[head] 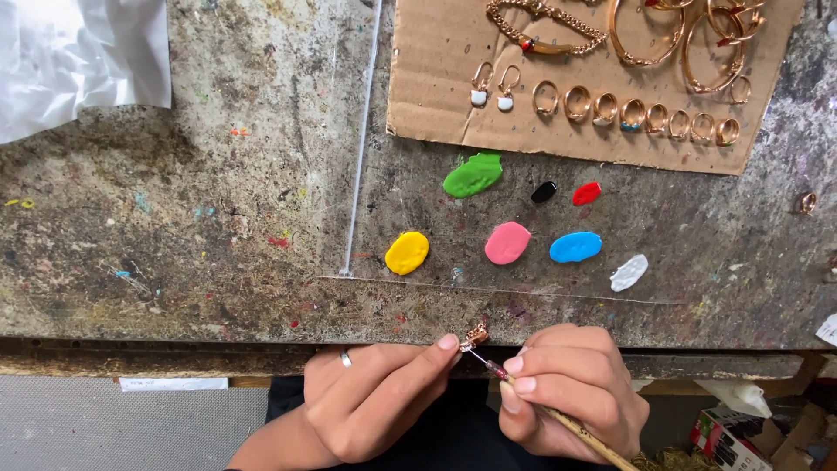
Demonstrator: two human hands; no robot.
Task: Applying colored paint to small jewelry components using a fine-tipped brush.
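A worn, paint-flecked workbench (174, 227) filled the view, its near edge running just above the worker's hands. A crumpled sheet of clear plastic (74, 57) lay at the far left corner. A piece of brown cardboard (436, 87) sat along the far edge toward the right, carrying gold-coloured bangles (645, 35), a chain bracelet (545, 30) and a row of rings (641, 113), with two small hooked earrings (493, 87) at the row's left end. Nearer the front edge, on a clear sheet (418, 157) laid over the bench, sat blobs of colour: green (472, 174), yellow (407, 252), pink (507, 242), blue (575, 247), white (629, 272), then smaller red (587, 193) and black (543, 191). A single ring (807, 202) lay apart near the right edge.

Just off the front edge, the left hand (370, 406), a band on one finger, was curled with thumb and forefinger pinched shut on a small gold-coloured piece of jewellery (475, 335). The right hand (571, 392) was closed in a pen grip around a thin wooden-handled tool (580, 432), whose fine tip met the piece.
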